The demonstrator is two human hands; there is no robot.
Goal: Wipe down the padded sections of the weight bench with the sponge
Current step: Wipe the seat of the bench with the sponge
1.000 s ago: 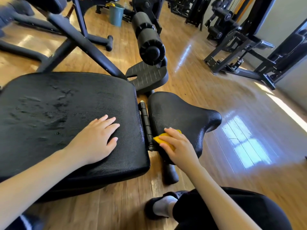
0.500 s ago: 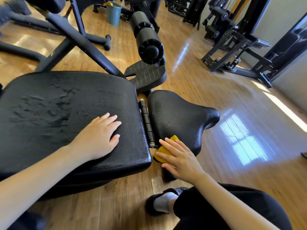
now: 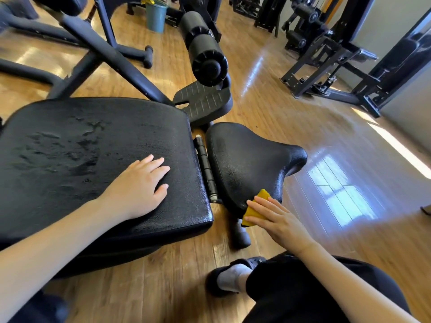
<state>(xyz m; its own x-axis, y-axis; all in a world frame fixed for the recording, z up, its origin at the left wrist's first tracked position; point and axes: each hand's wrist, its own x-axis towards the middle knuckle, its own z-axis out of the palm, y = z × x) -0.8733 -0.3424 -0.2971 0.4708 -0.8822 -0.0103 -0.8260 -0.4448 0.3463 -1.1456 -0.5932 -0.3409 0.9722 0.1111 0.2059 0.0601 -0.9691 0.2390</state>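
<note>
Yellow rectangular sponge (image 3: 255,209) pressed by right hand (image 3: 279,221), fingers straight, against near edge of small black vinyl seat pad (image 3: 247,159). Left hand (image 3: 140,186) flat, fingers relaxed, on large black textured back pad (image 3: 93,148). Risk: sponge slipping off rounded edge to wooden floor (image 3: 175,276).

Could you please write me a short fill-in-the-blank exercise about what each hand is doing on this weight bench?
1. The right hand presses a sponge coloured ____.
2. The left hand rests flat on the ____ of the two pads, the back pad.
3. The sponge touches the near edge of the ____ pad.
4. Behind the bench, a ____ stands on the floor.

Missing words: yellow; larger; seat; bucket
</note>
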